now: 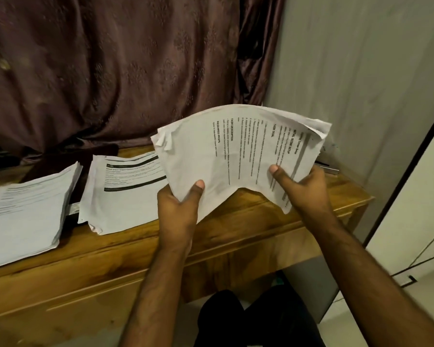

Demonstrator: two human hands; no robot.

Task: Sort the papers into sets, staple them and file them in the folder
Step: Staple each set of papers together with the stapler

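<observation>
The left hand (178,211) pinches the near left corner of a sheaf of printed papers (236,151), thumb on top and fingers hidden underneath. The right hand (303,189) grips the near right edge the same way, thumb pressed on the print. The sheaf bows upward between them, above the wooden table (236,236). Two paper stacks lie on the table to the left: a middle stack (120,196) and a far-left stack (28,211). A brown curtain (110,71) hangs behind.

Both hands (178,211) grip a bent paper sheaf (236,156).
</observation>
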